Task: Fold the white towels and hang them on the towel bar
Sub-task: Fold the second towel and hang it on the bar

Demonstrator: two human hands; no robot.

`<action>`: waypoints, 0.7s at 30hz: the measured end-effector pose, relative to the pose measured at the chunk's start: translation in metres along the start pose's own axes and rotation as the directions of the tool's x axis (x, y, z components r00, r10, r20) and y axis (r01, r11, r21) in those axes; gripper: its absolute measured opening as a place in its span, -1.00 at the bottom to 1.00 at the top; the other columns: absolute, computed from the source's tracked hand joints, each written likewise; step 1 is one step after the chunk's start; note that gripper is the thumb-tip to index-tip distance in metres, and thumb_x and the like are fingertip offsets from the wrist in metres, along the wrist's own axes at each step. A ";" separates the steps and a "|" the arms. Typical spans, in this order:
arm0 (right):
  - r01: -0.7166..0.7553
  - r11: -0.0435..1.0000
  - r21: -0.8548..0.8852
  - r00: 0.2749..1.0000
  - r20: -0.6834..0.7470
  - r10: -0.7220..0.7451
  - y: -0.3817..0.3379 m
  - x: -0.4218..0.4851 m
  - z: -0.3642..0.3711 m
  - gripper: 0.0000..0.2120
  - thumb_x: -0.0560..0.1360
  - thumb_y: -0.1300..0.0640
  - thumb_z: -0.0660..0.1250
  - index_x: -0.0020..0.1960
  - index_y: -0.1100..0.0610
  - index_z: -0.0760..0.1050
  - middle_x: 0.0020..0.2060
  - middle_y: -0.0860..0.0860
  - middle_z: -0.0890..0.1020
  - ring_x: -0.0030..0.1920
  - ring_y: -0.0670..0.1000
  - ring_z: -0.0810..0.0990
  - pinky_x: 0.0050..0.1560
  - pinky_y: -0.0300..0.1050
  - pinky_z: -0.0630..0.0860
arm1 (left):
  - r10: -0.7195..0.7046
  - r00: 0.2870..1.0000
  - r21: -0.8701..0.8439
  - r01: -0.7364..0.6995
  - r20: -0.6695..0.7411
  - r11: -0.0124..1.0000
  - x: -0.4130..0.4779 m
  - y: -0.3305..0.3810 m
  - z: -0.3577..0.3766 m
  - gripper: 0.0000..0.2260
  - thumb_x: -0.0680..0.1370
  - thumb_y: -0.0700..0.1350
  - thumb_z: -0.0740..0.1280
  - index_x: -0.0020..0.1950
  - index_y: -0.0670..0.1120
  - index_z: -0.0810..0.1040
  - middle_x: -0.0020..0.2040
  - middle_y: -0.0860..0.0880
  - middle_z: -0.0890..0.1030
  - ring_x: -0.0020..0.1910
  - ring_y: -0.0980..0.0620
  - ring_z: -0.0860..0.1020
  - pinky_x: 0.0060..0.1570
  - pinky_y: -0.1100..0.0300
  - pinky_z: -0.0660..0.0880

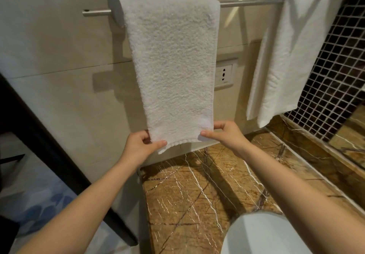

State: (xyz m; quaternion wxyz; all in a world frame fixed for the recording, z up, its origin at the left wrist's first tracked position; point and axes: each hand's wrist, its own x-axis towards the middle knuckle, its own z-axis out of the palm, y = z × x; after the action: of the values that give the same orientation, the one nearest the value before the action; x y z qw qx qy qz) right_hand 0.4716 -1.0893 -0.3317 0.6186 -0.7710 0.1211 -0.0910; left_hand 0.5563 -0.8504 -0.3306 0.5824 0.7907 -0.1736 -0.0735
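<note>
A white terry towel (171, 60) hangs folded over the metal towel bar (250, 3) on the beige wall, near the bar's left mount. My left hand (141, 147) pinches the towel's lower left corner between thumb and fingers. My right hand (223, 133) pinches the lower right corner. Both hands hold the bottom edge a little out from the wall. A second white towel (286, 56) hangs folded at the right end of the same bar.
A wall socket (224, 75) sits behind the towel's right edge. Below is a brown marble counter (197, 190) with a white basin rim (262, 234) at the bottom right. A mosaic-tiled wall (339, 66) stands at the right, a dark door frame (49, 151) at the left.
</note>
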 end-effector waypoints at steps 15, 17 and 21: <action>0.067 0.997 -0.025 0.997 -0.039 -0.067 0.004 -0.004 0.008 -0.83 0.40 0.07 0.48 -0.03 0.07 0.67 -0.04 -0.09 0.70 0.03 -0.15 0.64 0.16 -0.13 0.50 | -0.055 0.998 0.025 0.056 -0.032 0.998 -0.008 -0.005 0.003 -0.88 0.32 -0.16 0.54 -0.22 -0.11 0.63 -0.24 0.01 0.67 -0.29 0.09 0.61 -0.40 0.39 0.48; 0.083 0.996 -0.025 0.996 -0.025 -0.084 -0.001 -0.001 0.008 -0.82 0.39 0.11 0.49 -0.01 0.05 0.64 -0.02 -0.10 0.69 0.02 -0.18 0.63 0.10 -0.22 0.49 | -0.049 0.998 0.047 0.050 -0.035 0.998 -0.008 -0.004 0.002 -0.87 0.33 -0.15 0.54 -0.21 -0.14 0.64 -0.25 0.01 0.67 -0.29 0.10 0.62 -0.41 0.40 0.48; 0.088 0.994 -0.065 0.996 -0.013 -0.089 -0.006 0.004 0.005 -0.76 0.39 0.13 0.49 0.04 0.14 0.64 0.05 -0.01 0.68 0.05 -0.15 0.62 0.15 -0.18 0.49 | -0.043 0.998 0.075 0.046 -0.040 0.996 -0.010 -0.005 0.002 -0.84 0.33 -0.13 0.54 -0.21 -0.18 0.63 -0.25 -0.02 0.67 -0.29 0.05 0.61 -0.41 0.36 0.48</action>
State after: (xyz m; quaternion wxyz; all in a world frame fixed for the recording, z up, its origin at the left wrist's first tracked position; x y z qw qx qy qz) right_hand 0.4769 -1.0850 -0.3272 0.5878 -0.7944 0.0942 -0.1205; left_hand 0.5478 -0.8474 -0.3367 0.5534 0.8172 -0.1474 -0.0647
